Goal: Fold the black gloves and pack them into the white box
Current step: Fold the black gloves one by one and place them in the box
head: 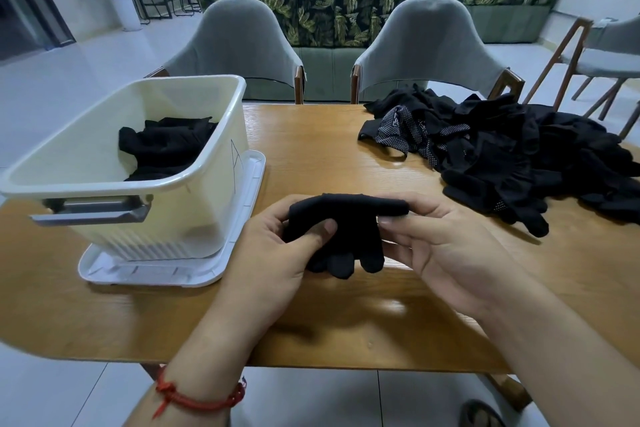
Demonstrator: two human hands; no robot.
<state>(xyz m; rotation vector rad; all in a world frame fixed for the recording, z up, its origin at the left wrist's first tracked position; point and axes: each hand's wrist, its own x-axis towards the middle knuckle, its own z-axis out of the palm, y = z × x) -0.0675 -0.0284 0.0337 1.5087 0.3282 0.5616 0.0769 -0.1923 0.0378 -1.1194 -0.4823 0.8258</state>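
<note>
A folded black glove (pixel 349 229) hangs between both hands above the front middle of the wooden table (pixel 311 135), its fingertips pointing down. My left hand (pixel 277 253) grips its left side, thumb pressed on the front. My right hand (pixel 440 239) pinches its upper right edge. The white box (pixel 221 135) stands at the left on its white lid (pixel 249 218), with folded black gloves (pixel 166 146) inside. A loose pile of black gloves (pixel 512 152) lies at the right.
Two grey chairs (pixel 239 42) (pixel 429 42) stand at the table's far side, with a leaf-patterned sofa (pixel 329 7) behind them. Another chair (pixel 602 55) is at the far right. A person sits beyond the sofa.
</note>
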